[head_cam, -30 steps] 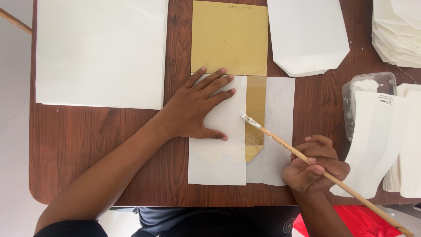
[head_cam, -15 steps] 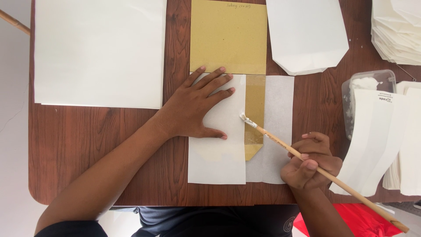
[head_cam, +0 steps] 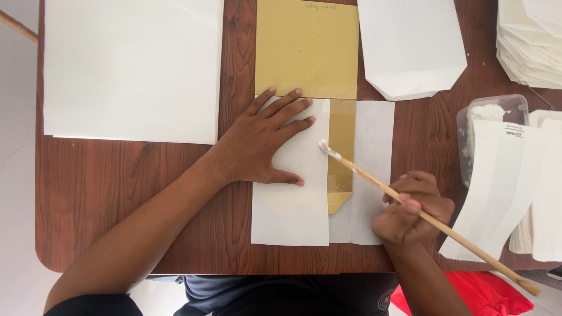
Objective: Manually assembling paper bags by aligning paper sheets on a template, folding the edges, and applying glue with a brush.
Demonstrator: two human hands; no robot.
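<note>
- Dark wooden desk (head_cam: 117,193), one big white sheet (head_cam: 133,67) at its far left corner.
- My left hand (head_cam: 260,143) lies spread flat on one folded white paper (head_cam: 291,216), mid-desk near the front edge.
- My right hand (head_cam: 411,209) pinches one thin wooden brush (head_cam: 410,206), glue-white tip at the fold.

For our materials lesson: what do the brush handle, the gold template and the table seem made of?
Brush handle: pale bare wood or bamboo, unvarnished look. Gold template: probably stiff card, matte metallic-gold surface. Table: dark wood-grain top, possibly laminate.
</note>
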